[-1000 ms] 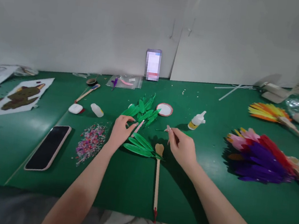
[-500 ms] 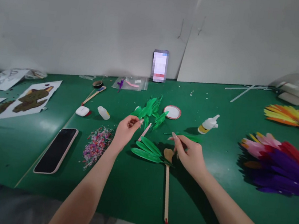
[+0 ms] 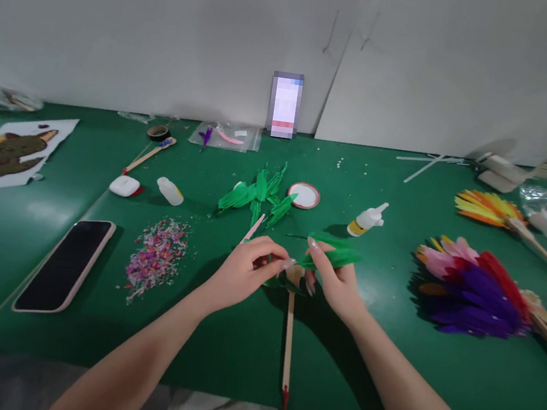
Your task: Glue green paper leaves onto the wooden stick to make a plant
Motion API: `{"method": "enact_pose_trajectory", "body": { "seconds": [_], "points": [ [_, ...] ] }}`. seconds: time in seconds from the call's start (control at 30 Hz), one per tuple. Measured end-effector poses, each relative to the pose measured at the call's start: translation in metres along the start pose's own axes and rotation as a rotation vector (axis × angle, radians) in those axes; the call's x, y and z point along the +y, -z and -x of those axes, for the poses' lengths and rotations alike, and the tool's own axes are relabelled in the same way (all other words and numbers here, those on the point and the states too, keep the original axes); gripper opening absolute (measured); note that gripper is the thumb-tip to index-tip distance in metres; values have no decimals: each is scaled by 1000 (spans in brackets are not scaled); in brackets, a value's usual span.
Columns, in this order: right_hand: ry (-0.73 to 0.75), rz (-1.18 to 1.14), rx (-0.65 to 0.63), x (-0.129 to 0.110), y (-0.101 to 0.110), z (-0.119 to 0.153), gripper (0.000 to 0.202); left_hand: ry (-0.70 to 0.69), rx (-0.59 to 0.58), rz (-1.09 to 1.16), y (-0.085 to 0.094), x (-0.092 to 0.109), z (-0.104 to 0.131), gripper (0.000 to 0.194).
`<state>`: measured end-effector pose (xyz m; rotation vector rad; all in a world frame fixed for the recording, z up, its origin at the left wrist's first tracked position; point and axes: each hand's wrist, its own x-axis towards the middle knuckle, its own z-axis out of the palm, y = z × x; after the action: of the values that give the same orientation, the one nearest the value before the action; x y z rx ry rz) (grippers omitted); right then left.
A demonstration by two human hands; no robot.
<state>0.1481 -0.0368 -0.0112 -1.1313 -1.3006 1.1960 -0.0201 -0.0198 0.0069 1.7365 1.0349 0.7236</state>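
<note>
A wooden stick (image 3: 288, 341) with a heart-shaped head and a red tassel lies near the front edge of the green table. Over its head, my left hand (image 3: 258, 267) is pinched at the fingertips, at the base of a green feather. My right hand (image 3: 332, 276) holds that green feather (image 3: 314, 258) between thumb and fingers. More green feathers attached at the stick's head are mostly hidden beneath my left hand. Behind the hands lies a pile of loose green feathers (image 3: 261, 193), with a pink strip (image 3: 253, 228) in front.
A glue bottle (image 3: 367, 220) and a round white lid (image 3: 303, 195) stand beyond the hands. At left are a phone (image 3: 65, 266), colourful bits (image 3: 156, 257) and a small bottle (image 3: 170, 191). Purple feather fans (image 3: 477, 299) lie at right; another phone (image 3: 285, 106) leans on the wall.
My left hand has moved right and toward me, over the stick's head, close to my right hand. A green feather now shows in my right hand. The view has shifted right.
</note>
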Motion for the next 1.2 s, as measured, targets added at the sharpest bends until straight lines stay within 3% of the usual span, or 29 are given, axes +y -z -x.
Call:
{"method": "enact_pose_trajectory", "body": {
  "seconds": [0.17,0.33,0.47,0.63,0.83,1.03,1.2],
  "points": [
    [21,47,-39,-4,-3,2,44,-35,173,-49,-1,-2,0,22],
    [105,216,31,-5,-2,4,39,83,187,97,-8,-3,1,25],
    [244,385,85,0,0,8,26,91,250,183,-14,-2,2,23],
    [470,613,41,7,4,11,18,62,296,170,-17,0,4,20],
    [657,690,-34,12,8,8,11,-13,289,150,-17,-1,6,20],
    [615,655,-31,10,8,9,12,-12,243,224,-20,-1,7,18],
    [361,461,-88,2,5,9,39,-105,252,157,-21,-3,7,15]
  ]
}}
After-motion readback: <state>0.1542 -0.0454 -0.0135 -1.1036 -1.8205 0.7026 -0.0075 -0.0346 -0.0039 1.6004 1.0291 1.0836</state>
